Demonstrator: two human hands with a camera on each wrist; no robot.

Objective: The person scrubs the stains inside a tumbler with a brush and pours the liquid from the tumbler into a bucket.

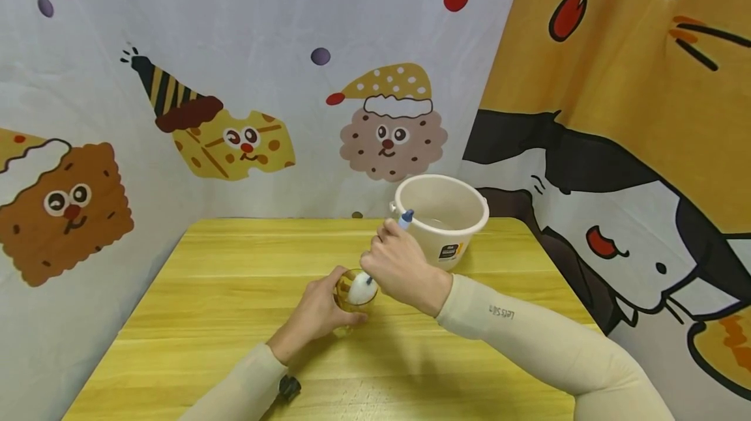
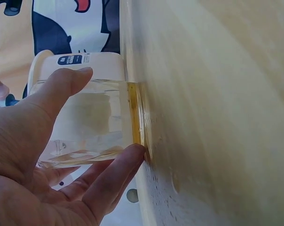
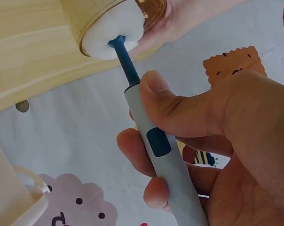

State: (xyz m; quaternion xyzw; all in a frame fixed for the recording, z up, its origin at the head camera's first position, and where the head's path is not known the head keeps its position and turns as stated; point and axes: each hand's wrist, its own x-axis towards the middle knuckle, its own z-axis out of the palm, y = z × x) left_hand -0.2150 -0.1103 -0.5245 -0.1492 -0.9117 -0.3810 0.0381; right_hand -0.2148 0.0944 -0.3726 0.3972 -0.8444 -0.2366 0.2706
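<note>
My left hand [image 1: 319,307] grips a clear, amber-tinted drinking glass [image 2: 121,106] from the side, thumb on one side and fingers on the other. The glass stands with its base at the wooden table [image 1: 235,304]. In the head view my right hand [image 1: 405,264] is above and to the right of the glass. It holds a cup brush by its grey handle [image 3: 163,150], fingers wrapped round and thumb along the top. The brush's white sponge head [image 3: 102,40] sits inside the mouth of the glass, its dark blue neck [image 3: 126,63] sticking out at a slant.
A cream bucket [image 1: 441,242] with a dark label stands behind my right hand, near the table's far edge. Small water drops [image 2: 168,202] lie on the tabletop by the glass. A cartoon-printed cloth [image 1: 264,30] hangs behind the table, and another printed cloth [image 1: 587,95] to the right.
</note>
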